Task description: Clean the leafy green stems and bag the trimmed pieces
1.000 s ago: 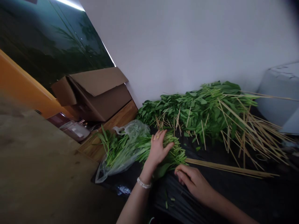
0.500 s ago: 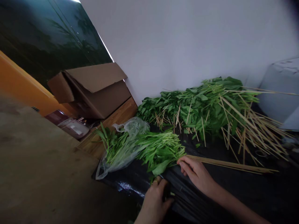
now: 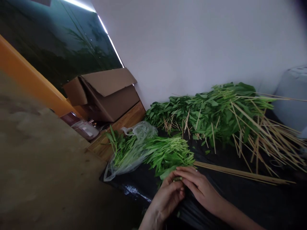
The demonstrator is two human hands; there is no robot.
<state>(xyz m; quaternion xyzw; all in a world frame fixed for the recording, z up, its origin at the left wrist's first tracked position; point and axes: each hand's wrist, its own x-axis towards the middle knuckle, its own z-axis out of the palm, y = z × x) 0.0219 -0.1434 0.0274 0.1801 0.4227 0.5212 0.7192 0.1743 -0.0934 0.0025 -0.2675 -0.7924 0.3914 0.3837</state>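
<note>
My left hand and my right hand meet at the near end of a bundle of green stalks that lies on a black plastic sheet. Both hands are curled, and their fingertips pinch a small green piece between them. The far end of the bundle sits in a clear plastic bag. A row of long bamboo skewers lies just right of my right hand.
A big heap of leafy greens threaded on skewers fills the back against the white wall. An open cardboard box stands at the left on a wooden surface. A grey bin is at far right.
My left hand left the top of the stalk bundle, dropped toward me, then came up to meet my right hand. My right hand stayed near the bundle's end.
</note>
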